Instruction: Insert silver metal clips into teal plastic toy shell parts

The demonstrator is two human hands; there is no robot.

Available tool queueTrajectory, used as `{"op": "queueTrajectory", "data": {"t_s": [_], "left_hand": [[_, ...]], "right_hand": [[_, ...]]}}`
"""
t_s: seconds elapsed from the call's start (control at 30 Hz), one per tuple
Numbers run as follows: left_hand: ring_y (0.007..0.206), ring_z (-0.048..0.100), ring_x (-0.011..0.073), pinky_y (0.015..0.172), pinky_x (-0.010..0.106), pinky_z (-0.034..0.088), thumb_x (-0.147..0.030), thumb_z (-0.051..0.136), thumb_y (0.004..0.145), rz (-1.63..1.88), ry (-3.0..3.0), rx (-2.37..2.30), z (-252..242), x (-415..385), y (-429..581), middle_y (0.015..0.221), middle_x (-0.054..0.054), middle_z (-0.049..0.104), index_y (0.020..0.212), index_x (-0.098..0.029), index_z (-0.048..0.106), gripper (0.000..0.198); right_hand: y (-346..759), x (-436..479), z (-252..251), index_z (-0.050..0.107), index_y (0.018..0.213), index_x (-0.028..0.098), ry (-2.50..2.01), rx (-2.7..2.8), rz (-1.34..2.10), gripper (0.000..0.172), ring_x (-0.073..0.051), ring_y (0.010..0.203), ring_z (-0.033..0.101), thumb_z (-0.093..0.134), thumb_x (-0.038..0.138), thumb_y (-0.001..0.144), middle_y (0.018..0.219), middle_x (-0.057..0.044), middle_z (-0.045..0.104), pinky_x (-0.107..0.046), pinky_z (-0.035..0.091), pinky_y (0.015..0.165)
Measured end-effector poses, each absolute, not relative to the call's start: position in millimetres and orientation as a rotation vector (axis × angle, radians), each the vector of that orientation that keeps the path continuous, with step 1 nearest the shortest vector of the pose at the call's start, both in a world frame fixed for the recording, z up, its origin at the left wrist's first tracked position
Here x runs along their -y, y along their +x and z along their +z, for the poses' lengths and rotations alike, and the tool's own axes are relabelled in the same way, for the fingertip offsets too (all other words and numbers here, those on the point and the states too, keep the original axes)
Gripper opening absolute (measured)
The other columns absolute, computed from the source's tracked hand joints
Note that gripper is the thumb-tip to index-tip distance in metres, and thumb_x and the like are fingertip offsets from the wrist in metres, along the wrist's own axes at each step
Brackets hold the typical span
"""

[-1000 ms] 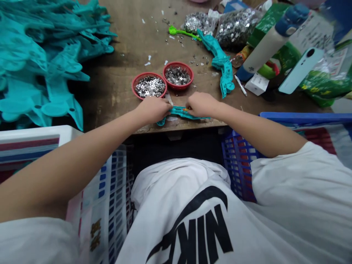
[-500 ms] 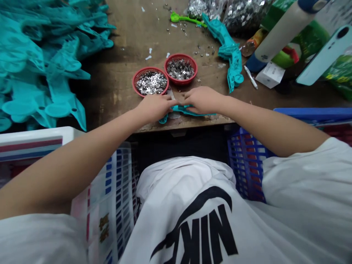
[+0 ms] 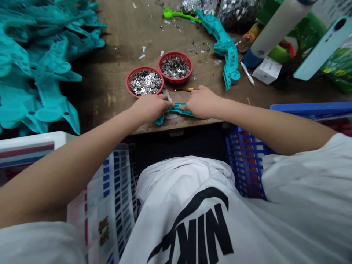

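A teal molded plastic part (image 3: 176, 107) lies at the table's front edge, between my two hands. My left hand (image 3: 150, 107) grips its left portion, thumb and fingers closed on it. From the other side my right hand (image 3: 204, 103) holds the part, with curled fingers and one fingertip pressed on its top; its right end is hidden under that hand. A thin tool with a red and yellow handle (image 3: 191, 89) sits just behind the right knuckles. Close behind my hands stand two red baskets, the left basket (image 3: 128, 83) and right basket (image 3: 190, 69), holding small metal clips.
Teal parts (image 3: 41, 73) are heaped at left. Another teal part (image 3: 226, 51), a green spoon-like stick (image 3: 181, 15), a pen (image 3: 247, 73), a white box (image 3: 267, 70), a bottle (image 3: 277, 33) and a phone (image 3: 320, 51) lie beyond. Crates (image 3: 244, 157) flank my lap.
My right fingers have curled in more over the teal part, and the red and yellow tool behind them now shows. My left hand keeps its grip. The whole view has shifted slightly.
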State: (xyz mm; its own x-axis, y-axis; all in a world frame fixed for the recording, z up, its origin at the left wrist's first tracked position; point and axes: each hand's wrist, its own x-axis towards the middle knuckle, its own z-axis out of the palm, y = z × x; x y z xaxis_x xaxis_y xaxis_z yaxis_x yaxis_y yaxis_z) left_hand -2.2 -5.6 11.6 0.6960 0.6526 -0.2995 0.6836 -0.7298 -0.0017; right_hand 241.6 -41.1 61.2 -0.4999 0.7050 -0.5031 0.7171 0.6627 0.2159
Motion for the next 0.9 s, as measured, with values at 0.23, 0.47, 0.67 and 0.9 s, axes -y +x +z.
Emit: {"op": "queueTrajectory", "data": {"t_s": [0.23,0.47,0.67,0.9], "left_hand": [[0.136,0.09,0.0405,0.103,0.046,0.068,-0.03,0.062,0.124,-0.328,2.768,-1.115,7,6,-8,0.158,0.018,0.089,0.162,-0.029,0.096,0.051],[0.132,0.091,0.041,0.101,0.049,0.068,-0.032,0.057,0.127,-0.312,2.796,-1.091,2,7,-11,0.158,0.02,0.089,0.149,-0.025,0.1,0.049],[0.137,0.089,0.0418,0.105,0.048,0.069,-0.032,0.061,0.123,-0.329,2.794,-1.138,4,7,-9,0.154,0.019,0.09,0.175,-0.028,0.088,0.058],[0.141,0.087,0.0422,0.106,0.046,0.068,-0.032,0.06,0.125,-0.34,2.75,-1.124,5,5,-8,0.159,0.018,0.087,0.172,-0.032,0.091,0.056]], "right_hand": [[260,31,61,0.097,0.157,0.026,1.23,-2.429,-0.131,0.05,-0.039,0.136,0.083,0.059,0.031,0.125,0.145,-0.02,0.095,-0.047,0.052,0.109],[258,30,57,0.096,0.162,0.028,1.179,-2.488,-0.159,0.052,-0.036,0.133,0.08,0.058,0.034,0.127,0.147,-0.017,0.095,-0.042,0.049,0.102],[255,30,53,0.094,0.167,0.032,1.231,-2.399,-0.219,0.05,-0.035,0.122,0.085,0.063,0.04,0.128,0.143,-0.017,0.096,-0.041,0.05,0.093],[258,27,49,0.095,0.165,0.031,1.311,-2.409,-0.236,0.052,-0.037,0.123,0.087,0.067,0.037,0.122,0.143,-0.016,0.097,-0.042,0.056,0.094]]}}
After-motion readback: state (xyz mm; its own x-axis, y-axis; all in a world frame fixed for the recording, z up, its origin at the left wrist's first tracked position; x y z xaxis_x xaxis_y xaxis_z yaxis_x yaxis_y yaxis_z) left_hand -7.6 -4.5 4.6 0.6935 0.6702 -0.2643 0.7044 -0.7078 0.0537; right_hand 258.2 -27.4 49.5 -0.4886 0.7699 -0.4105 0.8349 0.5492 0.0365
